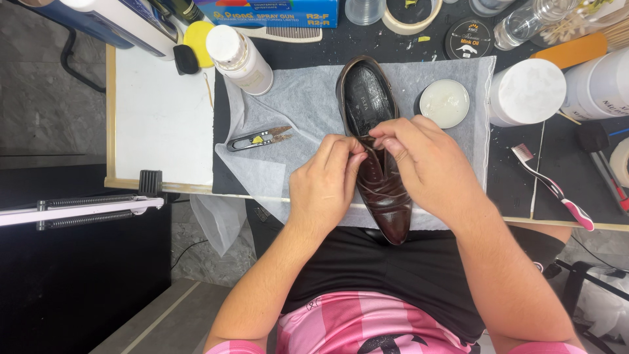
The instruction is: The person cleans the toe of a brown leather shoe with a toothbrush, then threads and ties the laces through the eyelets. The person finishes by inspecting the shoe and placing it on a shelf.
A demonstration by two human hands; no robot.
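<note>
Both hands pinch at the laces of the brown shoe (375, 141) — left hand (325, 187), right hand (426, 160). It lies toe-toward-the-person on a white cloth (308, 98) that shields the table (160, 118) — snips (257, 139) beside it.

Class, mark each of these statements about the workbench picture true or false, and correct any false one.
1. Both hands are at the lacing of a dark brown shoe. True: the left hand and the right hand pinch there.
2. The shoe lies on a bare wooden board. False: it lies on a white cloth.
3. The small snips lie left of the shoe. True.
4. The round open tin holds black paste. False: its contents are pale.
5. The toothbrush is in the right hand. False: it lies on the table, apart.
</note>
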